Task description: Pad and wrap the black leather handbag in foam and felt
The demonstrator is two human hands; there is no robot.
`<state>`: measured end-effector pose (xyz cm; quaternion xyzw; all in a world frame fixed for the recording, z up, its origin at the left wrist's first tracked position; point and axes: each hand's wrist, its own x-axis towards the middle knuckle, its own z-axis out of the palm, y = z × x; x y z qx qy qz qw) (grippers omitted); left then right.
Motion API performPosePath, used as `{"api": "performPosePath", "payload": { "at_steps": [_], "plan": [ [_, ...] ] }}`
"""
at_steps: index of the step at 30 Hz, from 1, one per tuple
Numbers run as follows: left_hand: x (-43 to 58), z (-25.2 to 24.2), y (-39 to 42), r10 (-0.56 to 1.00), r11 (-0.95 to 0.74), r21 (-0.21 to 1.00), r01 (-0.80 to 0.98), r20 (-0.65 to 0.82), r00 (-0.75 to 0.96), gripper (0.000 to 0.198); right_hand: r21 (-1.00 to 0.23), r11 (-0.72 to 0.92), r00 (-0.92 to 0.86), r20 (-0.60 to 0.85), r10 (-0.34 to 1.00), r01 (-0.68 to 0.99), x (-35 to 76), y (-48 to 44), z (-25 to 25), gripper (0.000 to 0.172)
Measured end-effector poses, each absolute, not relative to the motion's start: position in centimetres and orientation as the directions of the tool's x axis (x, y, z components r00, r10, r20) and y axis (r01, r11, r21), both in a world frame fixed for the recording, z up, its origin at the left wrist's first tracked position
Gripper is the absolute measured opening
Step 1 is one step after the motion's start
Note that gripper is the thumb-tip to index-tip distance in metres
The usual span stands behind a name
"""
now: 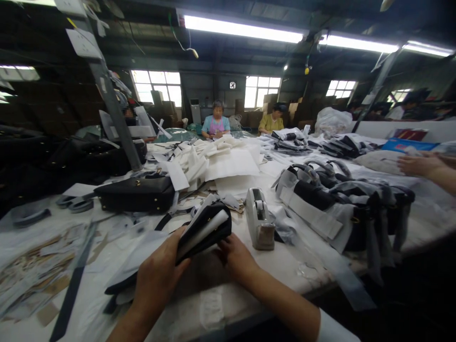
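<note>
A black handbag is tilted up in front of me, with white paper showing at its opening. My left hand is closed around its near left side, thumb along the lower edge. At the bag's lower right end, my right hand has its fingers curled against the underside; some fingertips are hidden. Another dark flat piece with pale wrapping lies on the table behind my left wrist. A grey tape dispenser stands just right of the bag.
Wrapped black bags line the right side; another black bag lies left. White paper is piled behind. A long dark strap and cardboard scraps lie left. Another person's hand reaches in at right.
</note>
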<state>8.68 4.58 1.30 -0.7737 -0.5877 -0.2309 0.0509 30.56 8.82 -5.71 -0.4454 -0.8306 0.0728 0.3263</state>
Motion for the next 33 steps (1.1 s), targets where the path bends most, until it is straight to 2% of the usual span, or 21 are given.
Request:
{"api": "performPosePath", "payload": {
  "at_steps": [2,4,7,9,13,18,20,23,25,27,30,33],
  "plan": [
    [8.8,1.0,4.5,0.867,-0.335,0.188,0.923,0.445,0.223,0.066,-0.388,0.616,-0.483,0.391,0.783,0.685,30.2,7.5,-6.5,0.054],
    [8.9,1.1,4.5,0.866,-0.339,0.192,0.921,0.447,0.226,0.066,-0.363,0.610,-0.529,0.304,0.792,0.705,30.3,7.2,-6.3,0.058],
    [8.8,1.5,4.4,0.877,-0.332,0.201,0.922,0.425,0.223,0.064,-0.354,0.586,-0.501,0.308,0.809,0.728,31.2,6.3,-4.8,0.042],
    [8.8,1.4,4.3,0.868,-0.349,0.184,0.919,0.432,0.243,0.064,-0.386,0.622,-0.523,0.338,0.783,0.682,31.9,4.5,-3.9,0.035],
    [9.3,-0.1,3.8,0.757,-0.476,0.048,0.878,0.530,0.382,0.064,-0.396,0.758,-0.668,0.365,0.648,0.519,32.3,0.0,-4.6,0.033],
    [10.3,-2.2,3.2,0.613,-0.571,-0.163,0.805,0.567,0.550,0.065,-0.140,0.907,-0.690,0.606,0.397,0.398,33.2,-3.2,-5.2,0.028],
    [10.4,-2.9,3.1,0.561,-0.582,-0.253,0.773,0.563,0.607,0.061,-0.049,0.910,-0.675,0.655,0.341,0.412,34.0,-3.6,-4.1,0.024],
    [10.1,-3.6,3.2,0.482,-0.563,-0.377,0.735,0.573,0.663,0.049,0.151,0.846,-0.678,0.675,0.289,0.511,34.9,-3.0,-1.7,0.032],
    [9.8,-3.9,3.3,0.439,-0.549,-0.429,0.717,0.581,0.685,0.043,0.244,0.772,-0.679,0.668,0.305,0.586,35.0,-1.8,-0.6,0.041],
    [9.4,-4.0,3.4,0.415,-0.536,-0.462,0.707,0.584,0.697,0.040,0.250,0.700,-0.655,0.643,0.397,0.669,34.8,-0.4,-0.1,0.048],
    [9.2,-4.3,3.3,0.426,-0.529,-0.454,0.716,0.588,0.688,0.041,0.272,0.639,-0.647,0.597,0.475,0.720,34.6,1.2,-0.6,0.048],
    [9.3,-5.0,3.0,0.431,-0.550,-0.404,0.731,0.612,0.663,0.039,0.292,0.632,-0.650,0.607,0.457,0.718,34.6,1.7,-2.0,0.045]
  ]
}}
